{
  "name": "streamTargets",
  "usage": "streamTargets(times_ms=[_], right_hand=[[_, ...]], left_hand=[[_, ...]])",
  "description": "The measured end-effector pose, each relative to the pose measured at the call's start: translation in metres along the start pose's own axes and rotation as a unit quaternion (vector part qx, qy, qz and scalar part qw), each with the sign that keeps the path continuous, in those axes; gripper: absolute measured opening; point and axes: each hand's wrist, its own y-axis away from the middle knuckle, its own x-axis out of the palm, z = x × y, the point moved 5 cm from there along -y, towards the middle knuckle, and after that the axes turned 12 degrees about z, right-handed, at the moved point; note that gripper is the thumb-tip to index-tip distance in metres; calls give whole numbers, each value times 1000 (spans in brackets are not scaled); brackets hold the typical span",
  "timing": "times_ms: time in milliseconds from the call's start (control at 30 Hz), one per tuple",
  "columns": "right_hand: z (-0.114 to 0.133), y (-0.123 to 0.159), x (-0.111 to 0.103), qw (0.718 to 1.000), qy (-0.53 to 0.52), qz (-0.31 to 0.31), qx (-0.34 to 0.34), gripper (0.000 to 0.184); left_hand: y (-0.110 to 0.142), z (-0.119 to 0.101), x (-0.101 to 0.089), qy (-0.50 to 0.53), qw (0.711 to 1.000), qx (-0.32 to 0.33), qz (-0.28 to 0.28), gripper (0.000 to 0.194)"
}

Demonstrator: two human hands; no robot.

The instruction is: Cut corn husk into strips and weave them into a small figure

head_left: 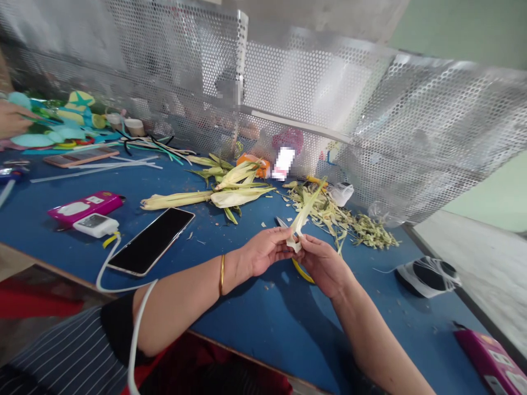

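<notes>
Between my two hands is a pale corn husk strip point(303, 218), its long green-tinged end pointing away from me. My left hand point(268, 249) pinches its near end from the left, and a gold bangle circles that wrist. From the right, my right hand point(323, 262) grips the same end, fingertips close to the left ones. Under the hands lie scissors point(303, 271) with a yellow handle, partly covered. Ahead to the left rests a bundle of corn husks point(239, 189). Beyond my right hand spreads a heap of husk scraps point(325, 211).
A dark phone point(152, 241) and a magenta device point(86, 207) with a white cable lie on the left. On the right sit a thread-wound black spool point(428, 276) and another magenta device point(494, 359). A perforated metal screen point(296, 82) borders the back. Another person's hand point(14, 119) is at far left.
</notes>
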Motion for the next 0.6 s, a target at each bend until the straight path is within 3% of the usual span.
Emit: streamTargets(times_ms=[167, 300, 467, 600], right_hand=[[7, 3, 1, 1000, 1, 21, 4, 21], [13, 6, -5, 1000, 10, 22, -2, 26], [13, 5, -11, 989, 128, -61, -44, 35], [9, 1, -8, 986, 134, -77, -62, 42]], left_hand=[[0, -3, 0, 1, 1000, -15, 4, 20], [-2, -9, -5, -12, 1000, 9, -5, 26], [-1, -9, -3, -89, 996, 25, 14, 23], [1, -8, -1, -154, 987, 44, 8, 26]])
